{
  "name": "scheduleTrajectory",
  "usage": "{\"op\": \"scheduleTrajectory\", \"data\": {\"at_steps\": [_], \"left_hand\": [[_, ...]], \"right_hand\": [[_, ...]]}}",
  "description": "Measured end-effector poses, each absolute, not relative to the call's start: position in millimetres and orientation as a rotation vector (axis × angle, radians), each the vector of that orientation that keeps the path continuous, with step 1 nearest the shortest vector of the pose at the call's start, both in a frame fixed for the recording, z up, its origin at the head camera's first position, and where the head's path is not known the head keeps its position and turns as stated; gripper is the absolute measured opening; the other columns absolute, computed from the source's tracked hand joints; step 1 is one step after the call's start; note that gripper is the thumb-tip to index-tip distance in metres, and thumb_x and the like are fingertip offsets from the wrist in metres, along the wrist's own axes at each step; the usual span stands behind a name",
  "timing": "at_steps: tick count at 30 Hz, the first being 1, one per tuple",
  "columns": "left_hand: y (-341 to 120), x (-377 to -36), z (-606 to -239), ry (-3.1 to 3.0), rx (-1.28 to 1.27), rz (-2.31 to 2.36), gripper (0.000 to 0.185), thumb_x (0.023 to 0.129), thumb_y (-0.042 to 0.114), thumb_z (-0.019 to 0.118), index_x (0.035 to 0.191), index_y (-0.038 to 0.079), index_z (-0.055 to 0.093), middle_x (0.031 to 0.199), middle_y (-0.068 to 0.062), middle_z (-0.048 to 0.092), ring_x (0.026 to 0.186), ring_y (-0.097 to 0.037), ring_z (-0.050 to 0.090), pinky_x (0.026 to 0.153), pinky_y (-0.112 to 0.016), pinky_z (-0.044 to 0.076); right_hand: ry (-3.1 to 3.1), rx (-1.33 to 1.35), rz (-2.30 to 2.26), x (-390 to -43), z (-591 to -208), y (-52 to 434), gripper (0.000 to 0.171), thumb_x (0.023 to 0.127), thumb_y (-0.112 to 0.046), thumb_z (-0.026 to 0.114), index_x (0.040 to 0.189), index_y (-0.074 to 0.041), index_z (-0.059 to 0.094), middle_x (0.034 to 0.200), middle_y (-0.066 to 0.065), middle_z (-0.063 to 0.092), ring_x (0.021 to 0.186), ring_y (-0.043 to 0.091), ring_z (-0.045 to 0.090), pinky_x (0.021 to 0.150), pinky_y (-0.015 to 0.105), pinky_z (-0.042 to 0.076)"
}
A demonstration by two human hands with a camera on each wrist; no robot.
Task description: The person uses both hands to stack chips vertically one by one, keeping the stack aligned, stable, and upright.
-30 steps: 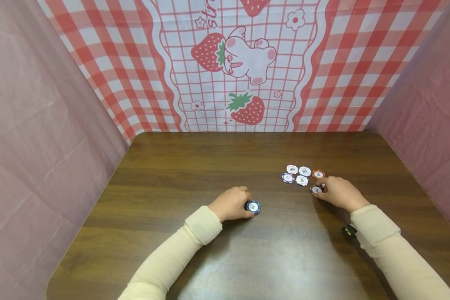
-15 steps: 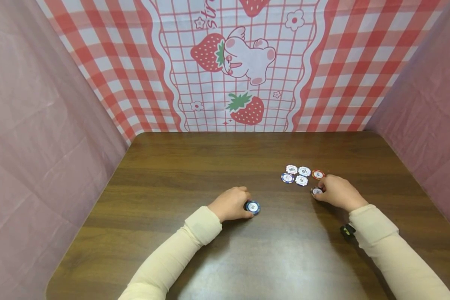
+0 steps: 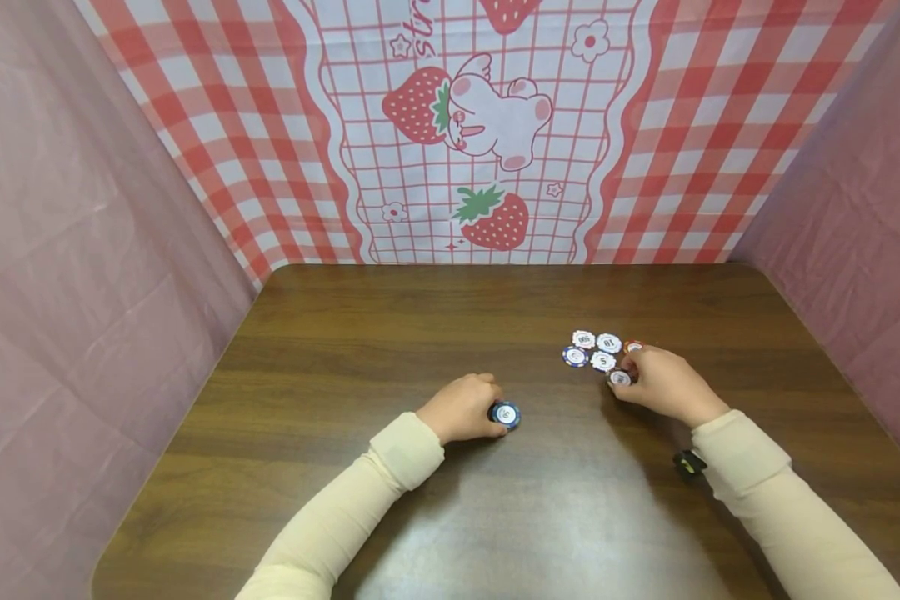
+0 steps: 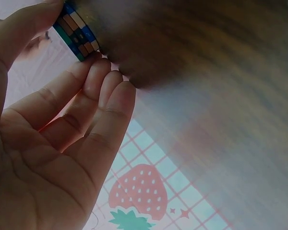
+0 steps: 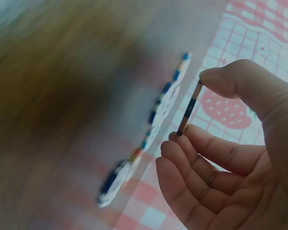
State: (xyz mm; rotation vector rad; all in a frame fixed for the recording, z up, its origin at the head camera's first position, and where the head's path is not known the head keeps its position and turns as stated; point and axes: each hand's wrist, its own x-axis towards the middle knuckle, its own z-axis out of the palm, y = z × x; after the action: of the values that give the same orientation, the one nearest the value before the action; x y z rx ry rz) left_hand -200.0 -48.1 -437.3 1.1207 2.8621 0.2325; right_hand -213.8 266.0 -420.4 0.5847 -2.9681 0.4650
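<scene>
Chip (image 5: 189,109) pinched on edge in right hand (image 3: 663,385); stack (image 3: 506,414), gripped by left hand (image 3: 461,408), lies left of it, mid-frame.

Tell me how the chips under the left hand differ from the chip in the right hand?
The left hand grips a short stack of chips standing on the table, with blue, green and orange edges showing in the wrist view; the right hand pinches a single chip between thumb and fingers. The stack stands alone near the table's middle; the single chip is close to loose chips lying flat. Both show white round faces.
</scene>
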Motion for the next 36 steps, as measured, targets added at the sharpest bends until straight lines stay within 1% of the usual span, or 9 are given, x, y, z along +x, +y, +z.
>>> {"op": "scheduleTrajectory", "data": {"at_steps": [5,8,11,14,19,22,30,36], "left_hand": [[-49,-200,-437,2.866,1.119,0.226,0.028,0.077,0.04,0.078,0.09,0.016,0.073,0.089,0.004,0.061,0.08,-0.012,0.059,0.074,-0.027,0.049],[-49,-200,-437,2.866,1.121,0.224,0.028,0.077,0.04,0.078,0.09,0.016,0.073,0.089,0.003,0.062,0.08,-0.013,0.059,0.075,-0.027,0.049],[-49,-200,-436,2.865,1.12,0.225,0.028,0.077,0.04,0.078,0.09,0.015,0.073,0.089,0.003,0.062,0.081,-0.013,0.06,0.075,-0.027,0.049],[-49,-200,-436,2.863,1.113,0.223,0.028,0.077,0.04,0.078,0.091,0.015,0.073,0.09,0.002,0.063,0.082,-0.013,0.06,0.076,-0.028,0.05],[-49,-200,-436,2.865,1.103,0.22,0.029,0.077,0.04,0.078,0.092,0.016,0.073,0.091,0.002,0.064,0.083,-0.013,0.061,0.076,-0.028,0.05],[-49,-200,-436,2.868,1.106,0.223,0.028,0.077,0.041,0.078,0.09,0.016,0.073,0.089,0.002,0.064,0.082,-0.013,0.061,0.075,-0.027,0.05],[-49,-202,-437,2.871,1.108,0.242,0.027,0.075,0.04,0.079,0.084,0.016,0.072,0.084,0.003,0.062,0.074,-0.01,0.056,0.068,-0.026,0.048],[-49,-202,-436,2.864,1.095,0.262,0.026,0.075,0.04,0.08,0.081,0.017,0.071,0.082,0.004,0.06,0.071,-0.009,0.053,0.064,-0.024,0.045]], "right_hand": [[-2.917,0.633,0.495,-211,-413,250,0.02,0.073,-0.021,0.075,0.072,-0.009,0.06,0.07,0.002,0.054,0.063,0.013,0.044,0.057,0.03,0.036],[-2.88,0.68,0.506,-210,-409,239,0.018,0.073,-0.021,0.076,0.073,-0.009,0.061,0.07,0.002,0.056,0.063,0.012,0.045,0.058,0.03,0.037],[-2.843,0.728,0.501,-210,-405,228,0.018,0.073,-0.02,0.076,0.073,-0.01,0.061,0.067,-0.001,0.055,0.062,0.01,0.044,0.057,0.028,0.035],[-2.817,0.768,0.514,-208,-404,218,0.017,0.073,-0.019,0.077,0.076,-0.009,0.063,0.068,-0.002,0.056,0.062,0.009,0.044,0.058,0.027,0.037],[-2.817,0.822,0.575,-206,-404,201,0.023,0.074,-0.02,0.078,0.086,-0.004,0.067,0.076,0.002,0.062,0.067,0.011,0.052,0.062,0.029,0.045],[-2.826,0.847,0.586,-204,-404,192,0.025,0.075,-0.022,0.078,0.089,-0.003,0.068,0.08,0.003,0.063,0.071,0.012,0.057,0.065,0.03,0.048],[-2.801,0.966,0.64,-203,-405,170,0.022,0.074,-0.021,0.079,0.086,-0.007,0.068,0.08,0.0,0.062,0.072,0.01,0.058,0.065,0.026,0.049],[-2.812,1.051,0.62,-200,-412,158,0.024,0.073,-0.023,0.079,0.088,-0.007,0.068,0.078,-0.002,0.061,0.068,0.007,0.053,0.062,0.023,0.045]]}}
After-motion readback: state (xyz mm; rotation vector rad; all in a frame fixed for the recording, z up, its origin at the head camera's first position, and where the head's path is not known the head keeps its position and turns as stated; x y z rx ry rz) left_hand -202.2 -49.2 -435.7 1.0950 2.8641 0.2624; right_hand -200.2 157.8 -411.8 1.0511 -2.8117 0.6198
